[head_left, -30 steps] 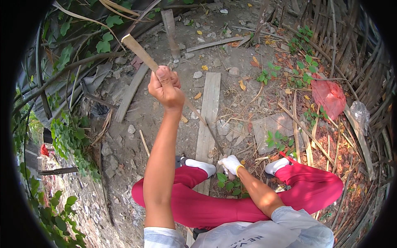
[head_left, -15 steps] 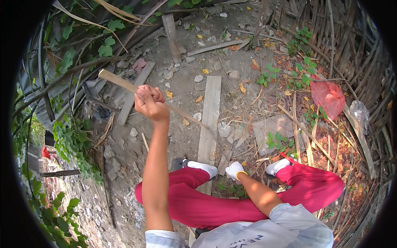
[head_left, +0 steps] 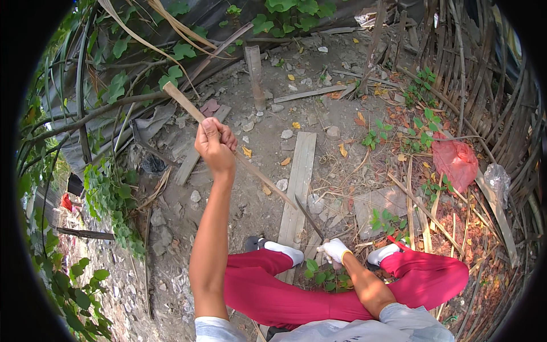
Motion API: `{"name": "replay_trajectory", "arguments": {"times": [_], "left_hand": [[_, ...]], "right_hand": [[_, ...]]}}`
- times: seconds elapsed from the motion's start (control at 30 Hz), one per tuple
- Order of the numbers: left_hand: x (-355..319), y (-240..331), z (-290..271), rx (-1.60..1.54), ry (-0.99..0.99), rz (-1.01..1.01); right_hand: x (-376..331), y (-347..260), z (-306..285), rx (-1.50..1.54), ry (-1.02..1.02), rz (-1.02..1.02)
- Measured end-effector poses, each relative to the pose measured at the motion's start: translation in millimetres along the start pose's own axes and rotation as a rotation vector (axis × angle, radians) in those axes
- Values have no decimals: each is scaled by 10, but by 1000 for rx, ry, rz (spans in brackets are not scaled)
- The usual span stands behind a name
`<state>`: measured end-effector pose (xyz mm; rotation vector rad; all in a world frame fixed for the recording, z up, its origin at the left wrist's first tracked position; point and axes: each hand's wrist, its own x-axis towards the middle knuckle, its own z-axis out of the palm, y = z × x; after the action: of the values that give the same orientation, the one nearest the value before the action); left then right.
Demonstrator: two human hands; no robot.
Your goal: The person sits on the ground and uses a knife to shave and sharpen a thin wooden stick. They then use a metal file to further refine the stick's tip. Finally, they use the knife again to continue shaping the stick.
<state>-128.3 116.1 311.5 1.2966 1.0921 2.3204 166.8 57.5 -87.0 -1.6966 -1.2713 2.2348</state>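
My left hand [head_left: 216,147], bare and raised at the end of an outstretched arm, is closed around a long, thin, pale bamboo strip [head_left: 263,178]. The strip's wider upper end [head_left: 181,101] sticks out above the fist; the rest slants down to the right toward the knife. In a white glove with a yellow cuff, my right hand [head_left: 335,251] is low between my feet, its fingers wrapped round a knife whose handle is hidden. The narrow dark blade [head_left: 309,218] points up and left, its tip near the strip's lower end. Whether they touch is unclear.
A grey plank [head_left: 297,185] lies on the dirt ahead, with a short post [head_left: 255,77] beyond it. A red plastic bag [head_left: 456,161] and a clear bag [head_left: 497,183] lie right, by a woven fence [head_left: 484,74]. Vines and branches [head_left: 108,111] crowd the left.
The view has tilted up a little. The knife's dark blade now shows clearly above my gloved right hand. My left hand still grips the strip, which now looks straighter.
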Motion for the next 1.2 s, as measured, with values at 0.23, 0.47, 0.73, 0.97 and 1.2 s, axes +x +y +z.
{"name": "replay_trajectory", "arguments": {"times": [0.23, 0.47, 0.73, 0.97, 1.2], "left_hand": [[274, 319, -184, -156, -74, -94], [202, 492, -584, -199, 82, -144], [-267, 256, -1219, -481, 265, -122], [-653, -251, -1283, -513, 403, -301], [-673, -338, -1388, -652, 460, -357]], "right_hand": [[-494, -857, -729, -739, 530, -640], [-2245, -1519, -1944, -898, 1167, -598], [-3928, -55, -2520, -790, 1860, -49], [-3877, 2097, -2695, 31, 1596, -275], [-3265, 3068, -1610, -472, 1525, 321]]}}
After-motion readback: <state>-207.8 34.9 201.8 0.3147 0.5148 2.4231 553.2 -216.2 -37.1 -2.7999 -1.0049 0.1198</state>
